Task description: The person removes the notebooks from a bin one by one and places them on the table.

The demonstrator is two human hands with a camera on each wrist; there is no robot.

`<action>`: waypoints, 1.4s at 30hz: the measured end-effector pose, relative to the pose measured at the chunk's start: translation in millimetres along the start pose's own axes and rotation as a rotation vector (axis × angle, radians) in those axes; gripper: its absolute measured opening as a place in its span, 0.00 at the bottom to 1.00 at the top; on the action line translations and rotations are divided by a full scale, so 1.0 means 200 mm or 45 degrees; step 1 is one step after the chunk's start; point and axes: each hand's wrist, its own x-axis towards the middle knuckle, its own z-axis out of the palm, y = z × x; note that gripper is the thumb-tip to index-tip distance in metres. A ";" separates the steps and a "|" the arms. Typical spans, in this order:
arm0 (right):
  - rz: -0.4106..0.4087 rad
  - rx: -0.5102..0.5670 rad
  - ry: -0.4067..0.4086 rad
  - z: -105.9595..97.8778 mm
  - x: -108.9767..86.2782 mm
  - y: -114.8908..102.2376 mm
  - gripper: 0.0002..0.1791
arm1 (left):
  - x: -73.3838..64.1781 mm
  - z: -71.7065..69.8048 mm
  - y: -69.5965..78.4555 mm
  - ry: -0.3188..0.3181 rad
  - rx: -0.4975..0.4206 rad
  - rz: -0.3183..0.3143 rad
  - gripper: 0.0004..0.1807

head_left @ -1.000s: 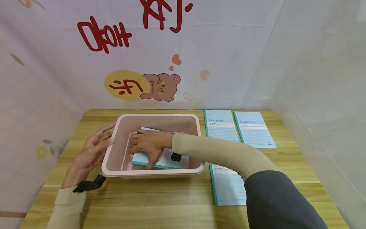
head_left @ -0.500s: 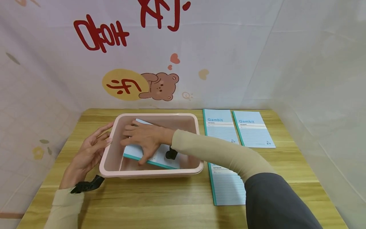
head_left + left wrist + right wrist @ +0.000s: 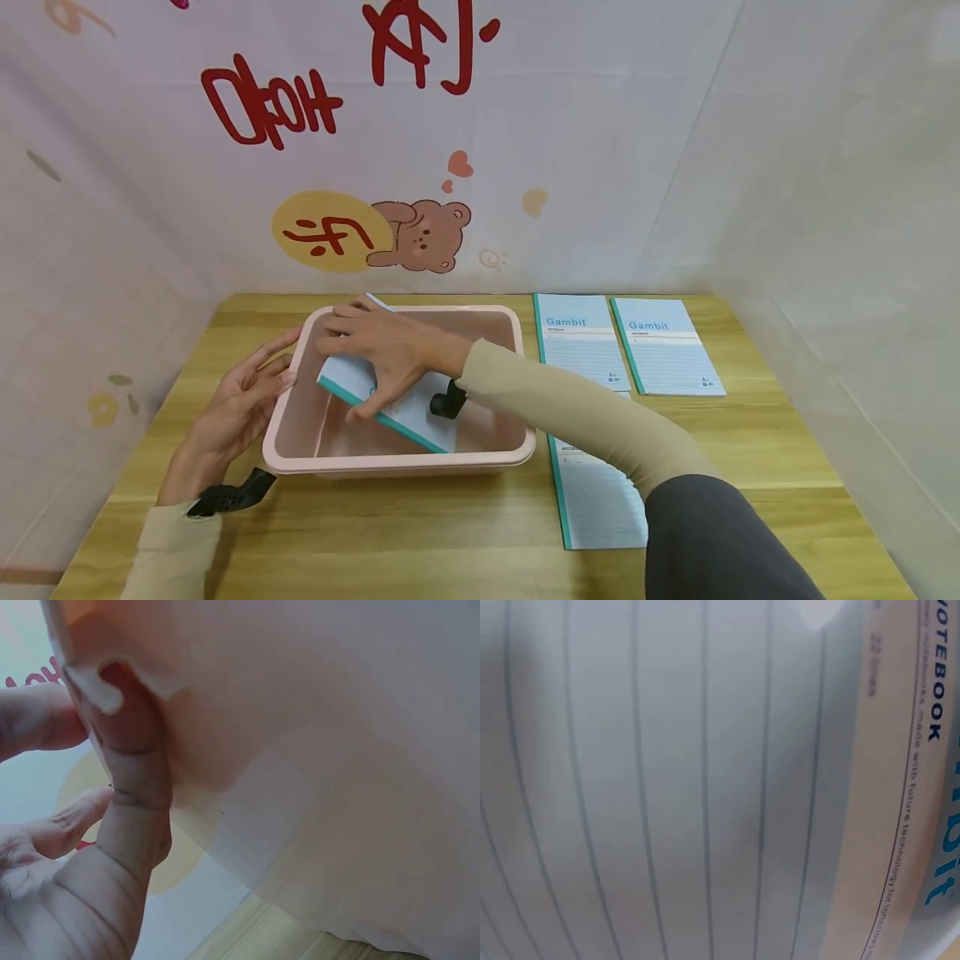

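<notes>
In the head view, a pale pink plastic bin (image 3: 405, 464) stands at the left of the table. My left hand (image 3: 236, 408) holds its left rim, and the left wrist view shows fingers on both sides of the bin's edge (image 3: 315, 750). Reaching inside, my right hand (image 3: 393, 346) grips a light blue notebook (image 3: 420, 419) with a teal spine across its width. That notebook lies slanted and tilted, its far corner above the bin's back rim. Its lined cover fills the right wrist view. Whatever lies under the notebook is hidden.
Right of the bin, a Gambit notebook (image 3: 581, 333) and another notebook (image 3: 670, 346) lie side by side. Nearer the front is a further notebook (image 3: 600, 500), partly covered by the right sleeve (image 3: 585, 408). A printed curtain (image 3: 600, 125) hangs behind the wooden table (image 3: 420, 542).
The notebook in the bin has turned and its far left corner has risen, with my right hand moving left and up along with it. My left hand stays on the rim.
</notes>
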 end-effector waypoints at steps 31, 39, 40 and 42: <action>0.495 0.009 0.519 -0.45 -0.26 -0.01 0.40 | 0.00 0.00 -0.02 0.011 -0.045 0.003 0.34; 0.613 0.099 0.655 -0.65 -0.39 0.02 0.36 | 0.00 -0.01 -0.01 0.005 -0.034 0.011 0.33; 0.634 0.114 0.668 -0.67 -0.41 0.03 0.37 | 0.00 -0.01 -0.01 0.005 -0.034 0.007 0.33; 0.671 0.155 0.689 -0.70 -0.45 0.04 0.38 | -0.01 -0.01 -0.01 0.005 -0.037 -0.001 0.33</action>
